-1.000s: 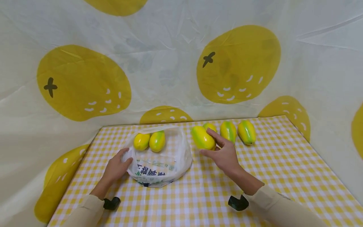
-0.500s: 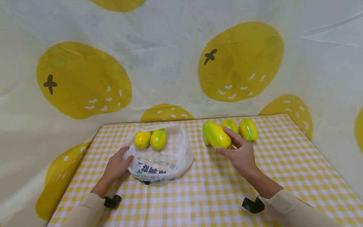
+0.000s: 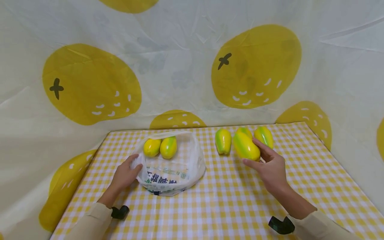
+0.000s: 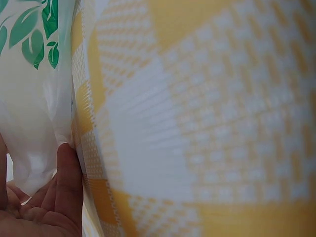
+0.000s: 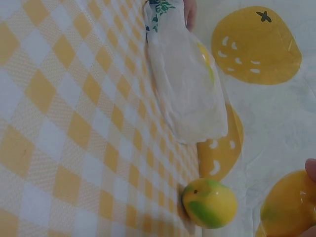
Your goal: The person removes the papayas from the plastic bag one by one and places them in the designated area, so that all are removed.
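My left hand (image 3: pixel 124 171) grips the left edge of a white translucent plastic bag (image 3: pixel 196 166). In the left wrist view, thin plastic (image 4: pixel 37 148) bunches between the fingers (image 4: pixel 69 182). Two yellow-and-green papayas, a left one (image 3: pixel 151 147) and a right one (image 3: pixel 168 147), lie side by side inside the bag. My right hand (image 3: pixel 271 166) holds another papaya (image 3: pixel 246 146) between thumb and fingers, raised over the table. Behind it, a papaya (image 3: pixel 243 131) is partly covered. One papaya (image 3: pixel 223 141) lies to the left and one (image 3: pixel 264 136) to the right.
A yellow-and-white checked cloth (image 3: pixel 228 206) covers the table. Behind it hangs a pale curtain (image 3: pixel 177 66) printed with large yellow fruit. The loose papayas stand in a row near the table's back edge, to the right of the bag.
My right hand has carried its papaya rightward, uncovering the leftmost loose papaya and now overlapping the middle one. My left hand has stayed at the bag's edge.
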Available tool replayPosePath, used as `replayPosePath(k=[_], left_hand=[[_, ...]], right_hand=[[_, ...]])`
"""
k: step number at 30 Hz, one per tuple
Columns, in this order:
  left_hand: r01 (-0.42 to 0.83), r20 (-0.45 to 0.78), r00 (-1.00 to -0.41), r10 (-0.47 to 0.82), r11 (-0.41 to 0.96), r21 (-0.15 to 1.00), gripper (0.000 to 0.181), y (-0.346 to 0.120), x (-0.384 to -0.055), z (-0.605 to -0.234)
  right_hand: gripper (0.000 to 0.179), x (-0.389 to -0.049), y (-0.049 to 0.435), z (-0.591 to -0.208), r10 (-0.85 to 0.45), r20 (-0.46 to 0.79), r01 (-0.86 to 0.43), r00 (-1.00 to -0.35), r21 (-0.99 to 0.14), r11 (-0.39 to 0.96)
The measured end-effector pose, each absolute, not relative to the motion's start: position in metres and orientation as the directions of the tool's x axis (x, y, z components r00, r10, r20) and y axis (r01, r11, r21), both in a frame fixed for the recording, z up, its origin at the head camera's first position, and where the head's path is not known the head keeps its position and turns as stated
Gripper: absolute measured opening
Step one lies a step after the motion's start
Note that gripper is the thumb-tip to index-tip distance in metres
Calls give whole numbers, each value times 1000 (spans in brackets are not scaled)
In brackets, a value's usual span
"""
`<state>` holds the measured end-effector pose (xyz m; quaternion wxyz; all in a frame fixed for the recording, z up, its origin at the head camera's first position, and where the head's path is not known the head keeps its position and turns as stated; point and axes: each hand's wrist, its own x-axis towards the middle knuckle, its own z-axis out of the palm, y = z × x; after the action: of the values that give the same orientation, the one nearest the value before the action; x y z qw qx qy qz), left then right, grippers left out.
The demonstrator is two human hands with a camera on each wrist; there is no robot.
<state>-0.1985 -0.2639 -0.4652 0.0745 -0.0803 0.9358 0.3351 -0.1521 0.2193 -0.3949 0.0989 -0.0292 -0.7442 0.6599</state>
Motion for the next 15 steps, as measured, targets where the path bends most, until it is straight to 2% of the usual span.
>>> replayPosePath(k=[15], left_hand=[[-208,-194,-975,-109,759,618,64,-263,-198,-465]], right_hand=[[79,-143,239,-400,243,73,-57,-967,-996,73]])
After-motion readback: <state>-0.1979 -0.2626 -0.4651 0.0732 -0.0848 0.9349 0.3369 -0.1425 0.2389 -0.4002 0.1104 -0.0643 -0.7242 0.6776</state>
